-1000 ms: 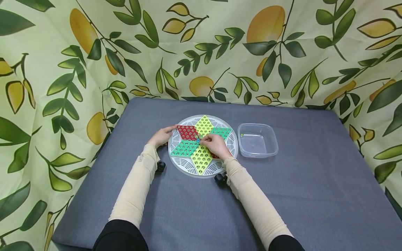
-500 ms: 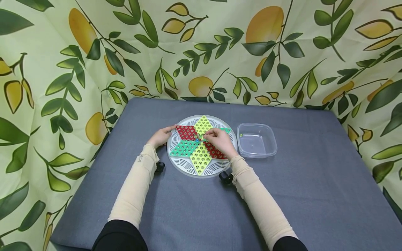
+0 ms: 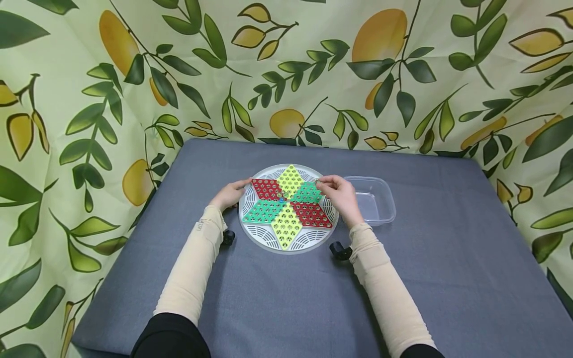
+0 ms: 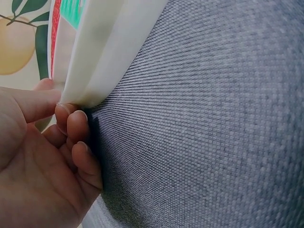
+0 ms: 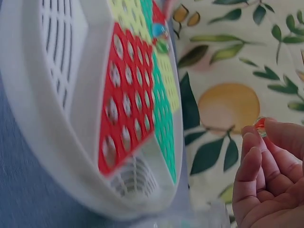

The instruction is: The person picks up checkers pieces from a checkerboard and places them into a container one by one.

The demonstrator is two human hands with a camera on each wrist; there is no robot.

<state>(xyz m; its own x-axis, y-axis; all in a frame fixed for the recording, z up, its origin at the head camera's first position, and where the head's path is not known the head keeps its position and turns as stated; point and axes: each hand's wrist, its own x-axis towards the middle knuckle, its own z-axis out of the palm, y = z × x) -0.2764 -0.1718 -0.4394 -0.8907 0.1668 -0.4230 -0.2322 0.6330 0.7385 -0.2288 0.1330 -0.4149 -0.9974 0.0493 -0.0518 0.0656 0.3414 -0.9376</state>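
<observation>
A round white Chinese checkers board (image 3: 286, 228) with a red, green and yellow star of holes lies on the table. My left hand (image 3: 230, 194) grips its left rim; in the left wrist view, the thumb and curled fingers (image 4: 78, 126) meet at the board's edge (image 4: 102, 57). My right hand (image 3: 343, 198) is raised over the board's right edge, beside the plastic box. Between thumb and fingertips it pinches a clear glass marble (image 5: 260, 127) with orange and green inside. A blue marble (image 5: 159, 31) and a green marble (image 5: 162, 46) sit near the star's centre.
To the right of the board stands a clear plastic box (image 3: 380, 220), partly covered by the right hand. Grey-blue cloth (image 3: 277, 298) covers the table. A leaf-and-fruit patterned curtain (image 3: 286, 74) hangs behind and at the sides.
My right hand has lifted from the star's centre and moved right towards the plastic box, carrying a marble. My left hand stays on the rim.
</observation>
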